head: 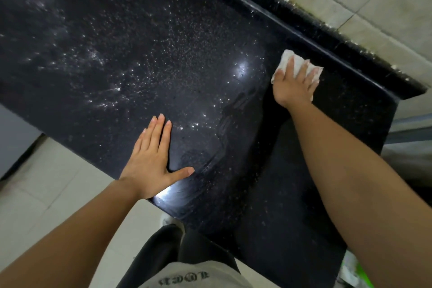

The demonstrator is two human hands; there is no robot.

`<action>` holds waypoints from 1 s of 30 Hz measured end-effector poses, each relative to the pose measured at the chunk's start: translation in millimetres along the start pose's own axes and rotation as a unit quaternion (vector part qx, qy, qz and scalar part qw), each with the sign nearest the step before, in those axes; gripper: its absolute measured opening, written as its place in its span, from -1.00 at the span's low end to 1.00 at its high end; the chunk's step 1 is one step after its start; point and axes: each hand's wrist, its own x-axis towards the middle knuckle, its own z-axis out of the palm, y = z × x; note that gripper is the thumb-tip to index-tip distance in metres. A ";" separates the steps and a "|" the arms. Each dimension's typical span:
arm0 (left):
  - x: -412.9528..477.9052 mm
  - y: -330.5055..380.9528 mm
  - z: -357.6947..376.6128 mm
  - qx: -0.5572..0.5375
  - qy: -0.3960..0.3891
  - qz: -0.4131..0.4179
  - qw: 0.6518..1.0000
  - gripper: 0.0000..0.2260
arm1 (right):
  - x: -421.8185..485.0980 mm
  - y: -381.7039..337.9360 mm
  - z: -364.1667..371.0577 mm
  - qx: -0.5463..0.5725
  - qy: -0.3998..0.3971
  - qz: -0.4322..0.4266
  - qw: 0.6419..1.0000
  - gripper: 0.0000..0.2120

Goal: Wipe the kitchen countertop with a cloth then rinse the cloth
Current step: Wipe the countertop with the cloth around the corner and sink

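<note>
Right hand (pixel 295 84) flat, fingers spread, pressing the white cloth (pixel 296 68) onto the black countertop (pixel 145 54) just beside the raised back lip (pixel 275 16) by the wall. Left hand (pixel 153 159) open, palm down at the front edge, w/ wide wet speckled surface free to the left. Most of the cloth is hidden under the hand; green item bottom right is cut off, can't ID.

Both arms reach forward, left hand (pixel 153 159) flat with fingers extended, right hand (pixel 293 85) pressing palm-down, fingers spread

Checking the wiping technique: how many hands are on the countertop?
2. The left hand lies flat near the front edge; the right hand presses the cloth near the back ledge.
</note>
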 end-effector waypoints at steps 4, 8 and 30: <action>0.5 0.5 -1.9 0.005 -0.002 -0.002 1.000 0.03 | -20.0 -23.0 13.6 -0.035 -0.017 -0.107 0.994 -0.46; 0.2 1.4 -3.4 0.005 -0.011 -0.002 1.000 0.03 | -56.5 -33.3 34.9 -0.080 -0.041 -0.205 0.975 -0.47; 2.3 0.0 -5.5 -0.001 -0.014 0.005 1.000 0.02 | 17.8 -39.6 -3.5 0.000 -0.006 -0.020 1.000 -0.46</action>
